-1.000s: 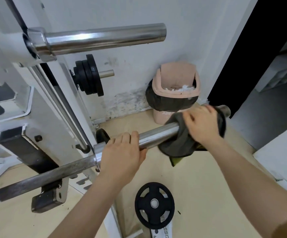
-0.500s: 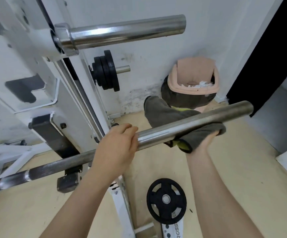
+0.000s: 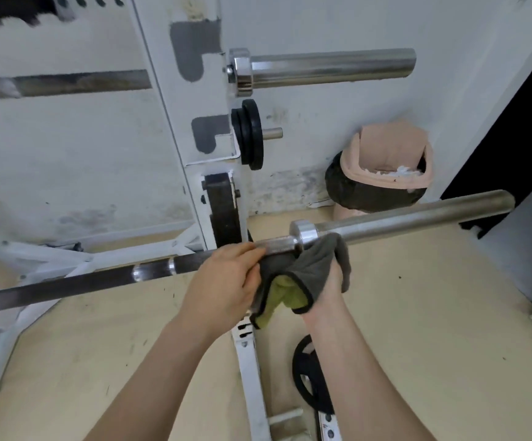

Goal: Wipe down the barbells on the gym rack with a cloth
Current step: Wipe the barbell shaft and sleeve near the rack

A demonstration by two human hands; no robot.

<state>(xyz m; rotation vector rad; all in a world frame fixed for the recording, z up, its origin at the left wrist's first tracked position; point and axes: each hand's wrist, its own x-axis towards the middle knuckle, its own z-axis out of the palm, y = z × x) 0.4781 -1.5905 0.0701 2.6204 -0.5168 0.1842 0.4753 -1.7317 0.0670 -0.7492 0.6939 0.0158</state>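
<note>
1. Long shiny metal barbell [image 3: 385, 219], lower of two, stretched across the middle from low on the left up to the right, over the pale wooden floor [image 3: 417, 313].
2. Left hand [image 3: 226, 281] laid over that bar's thin dark part, just left of the silver collar [image 3: 302, 233], fingers curled on top; fingertips touched the edge of the cloth.
3. Soft grey cloth with a yellow-green inside [image 3: 302, 275] bunched under the bar, right below the collar, touching it.
4. Right hand [image 3: 328, 294] held up under the cloth, mostly hidden by it; closed around the cloth from below, but cannot tell how tight.
5. Second shiny metal barbell [image 3: 331, 70] parked higher up, sticking out to the right from the tall white metal rack post [image 3: 178, 122].
6. Small black round weight plates [image 3: 248, 135] hung on a short peg on the rack, between the two bars.
7. Pink bin with a dark bag around it [image 3: 382, 176] stood by the white wall [image 3: 67, 154], behind the lower bar's thick end, with white scraps inside.
8. Black round weight plate [image 3: 306, 377] lay flat on the floor below the right arm, partly hidden.
</note>
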